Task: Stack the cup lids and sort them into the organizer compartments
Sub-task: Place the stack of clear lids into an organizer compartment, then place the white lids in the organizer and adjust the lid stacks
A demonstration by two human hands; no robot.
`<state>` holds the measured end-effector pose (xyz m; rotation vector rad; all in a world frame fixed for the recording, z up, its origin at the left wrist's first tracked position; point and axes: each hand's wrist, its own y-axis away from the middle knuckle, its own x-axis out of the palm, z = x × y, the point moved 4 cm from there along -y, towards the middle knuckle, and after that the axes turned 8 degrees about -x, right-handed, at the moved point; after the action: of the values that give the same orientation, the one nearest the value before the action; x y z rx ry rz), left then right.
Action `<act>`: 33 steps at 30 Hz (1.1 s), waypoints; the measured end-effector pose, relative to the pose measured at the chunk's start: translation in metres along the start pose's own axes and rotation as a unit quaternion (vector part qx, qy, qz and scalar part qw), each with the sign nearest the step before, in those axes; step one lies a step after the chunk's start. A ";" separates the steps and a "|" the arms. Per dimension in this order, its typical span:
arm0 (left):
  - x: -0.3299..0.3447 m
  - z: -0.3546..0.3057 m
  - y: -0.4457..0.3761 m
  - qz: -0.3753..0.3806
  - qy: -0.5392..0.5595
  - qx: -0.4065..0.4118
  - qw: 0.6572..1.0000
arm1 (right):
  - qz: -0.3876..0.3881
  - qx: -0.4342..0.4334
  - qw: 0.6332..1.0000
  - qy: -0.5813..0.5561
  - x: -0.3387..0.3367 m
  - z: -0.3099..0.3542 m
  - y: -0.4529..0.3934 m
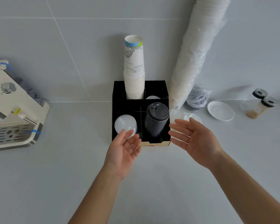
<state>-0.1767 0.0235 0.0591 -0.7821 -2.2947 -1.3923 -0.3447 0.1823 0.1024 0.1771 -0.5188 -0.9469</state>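
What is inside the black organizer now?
The organizer holds paper cups at the back, white lids front left, black lids front right. A white item behind is mostly hidden.

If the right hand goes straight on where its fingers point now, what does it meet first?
Probably the stack of black lids in the organizer; the right hand points left toward it. Depth is unclear, so it might hit the organizer's wall first.

Black organizer [116, 110] stands at counter's back edge. Front-left compartment: stack of clear lids [125, 125]. Front-right compartment: tall stack of black lids [157, 118], tilted. Single clear lid [191, 118] lies just right of organizer.
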 end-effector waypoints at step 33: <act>0.134 0.122 -0.095 -0.103 -0.175 -0.083 0.976 | -0.063 0.117 0.991 -0.005 -0.206 0.004 -0.095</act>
<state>-0.3417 0.1344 0.0102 -0.9249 -2.6120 -1.6695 -0.5133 0.2946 0.0000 0.4205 -0.6344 -1.0090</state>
